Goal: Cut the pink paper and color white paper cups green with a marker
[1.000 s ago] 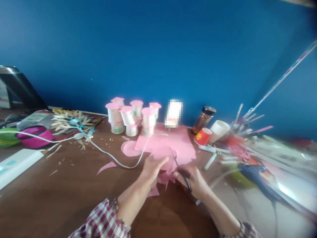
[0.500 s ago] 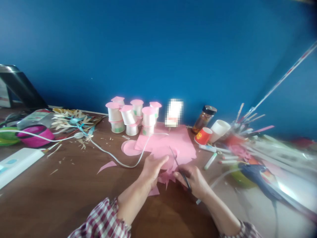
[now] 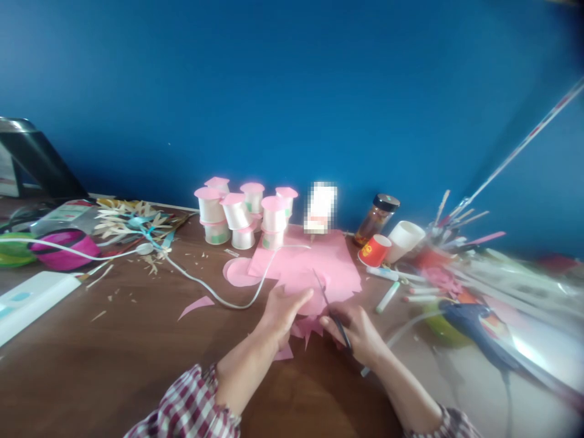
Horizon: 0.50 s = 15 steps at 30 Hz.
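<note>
My left hand [image 3: 279, 311] pinches a piece of pink paper [image 3: 306, 291] low in the middle of the wooden table [image 3: 114, 353]. My right hand [image 3: 360, 331] grips dark-handled scissors [image 3: 329, 307] whose blades point up and left into that paper. Larger pink sheets [image 3: 314, 258] lie flat just beyond the hands, and pink scraps [image 3: 196, 306] are scattered around them.
A cluster of white cups with pink lids [image 3: 244, 216] stands behind the sheets. A white cable [image 3: 214, 295] curves across the table. A jar [image 3: 376, 219], a red cup [image 3: 374, 250] and a white cup [image 3: 404, 240] sit right; markers, sticks and a glue gun [image 3: 474, 322] crowd the right side.
None of note: both hands stay on the paper and scissors, with only a slight shift of the left thumb.
</note>
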Motion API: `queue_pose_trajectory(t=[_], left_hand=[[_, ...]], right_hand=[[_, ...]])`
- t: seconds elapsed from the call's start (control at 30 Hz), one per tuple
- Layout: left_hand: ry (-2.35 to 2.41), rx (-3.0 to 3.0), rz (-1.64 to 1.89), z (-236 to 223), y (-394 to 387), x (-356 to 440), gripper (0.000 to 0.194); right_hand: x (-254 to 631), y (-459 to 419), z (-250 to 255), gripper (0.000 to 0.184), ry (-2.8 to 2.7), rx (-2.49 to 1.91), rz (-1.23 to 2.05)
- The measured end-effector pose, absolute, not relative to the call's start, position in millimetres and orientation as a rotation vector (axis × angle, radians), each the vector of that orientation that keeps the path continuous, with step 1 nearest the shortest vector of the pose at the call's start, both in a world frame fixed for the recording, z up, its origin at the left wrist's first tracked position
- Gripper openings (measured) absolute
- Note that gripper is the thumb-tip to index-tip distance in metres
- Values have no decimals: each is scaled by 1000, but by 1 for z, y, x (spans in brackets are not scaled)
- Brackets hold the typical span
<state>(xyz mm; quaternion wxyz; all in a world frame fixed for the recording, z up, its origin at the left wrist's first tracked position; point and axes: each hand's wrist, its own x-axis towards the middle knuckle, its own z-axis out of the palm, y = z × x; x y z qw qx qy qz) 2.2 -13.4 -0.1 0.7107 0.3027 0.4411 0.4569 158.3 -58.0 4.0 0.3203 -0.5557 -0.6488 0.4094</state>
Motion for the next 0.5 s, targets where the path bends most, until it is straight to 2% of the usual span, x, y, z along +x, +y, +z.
queue_pose_trajectory(t=[0.27,0.5], left_hand=[[1006,690,1037,4,-16,3,33],[1004,658,1031,4,-15,3,38]], right_hand=[[157,-58,6,34,-1724,-1472,1023],[159,-58,6,34,-1751,-1489,976]])
